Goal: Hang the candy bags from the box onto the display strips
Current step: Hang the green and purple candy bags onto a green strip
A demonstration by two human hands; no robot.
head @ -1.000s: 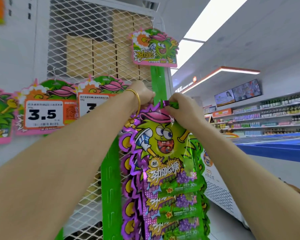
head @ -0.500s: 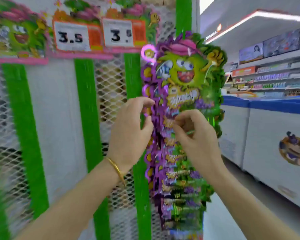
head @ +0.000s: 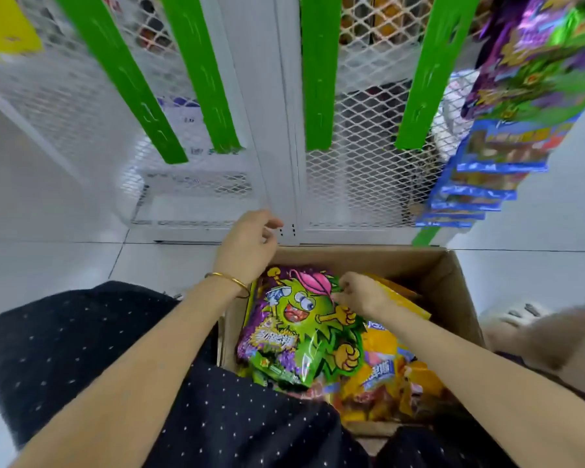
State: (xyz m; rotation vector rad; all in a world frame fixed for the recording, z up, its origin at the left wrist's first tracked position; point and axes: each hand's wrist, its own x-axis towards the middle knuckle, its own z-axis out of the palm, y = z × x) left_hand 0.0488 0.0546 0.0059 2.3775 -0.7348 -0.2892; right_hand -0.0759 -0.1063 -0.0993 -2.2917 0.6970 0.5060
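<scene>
A cardboard box (head: 453, 292) stands open on the white tiled floor (head: 48, 261), directly in front of a white wire-mesh rack (head: 362, 184). On top of the contents, at the box's left side, lies a green and purple candy bag (head: 298, 329) printed with a cartoon face. Under and beside it lie yellow and orange candy bags (head: 389, 376), filling the right and near parts of the box.

The right hand (head: 360, 293) rests on the upper edge of the green and purple bag, fingers curled at its top; whether they actually pinch the bag cannot be told. The left hand (head: 250, 241) hovers over the box's far left corner, fingers loosely bent, holding nothing. A gold bangle (head: 230, 282) sits on the left wrist.

Four green display strips (head: 318, 76) hang bare against the mesh. To the right, a hung column of green and purple bags (head: 541, 62) shows, with blue-edged bags (head: 480, 184) below it. The person's dark dotted garment (head: 92, 336) fills the lower frame. A yellow sign (head: 4, 25) is at upper left.
</scene>
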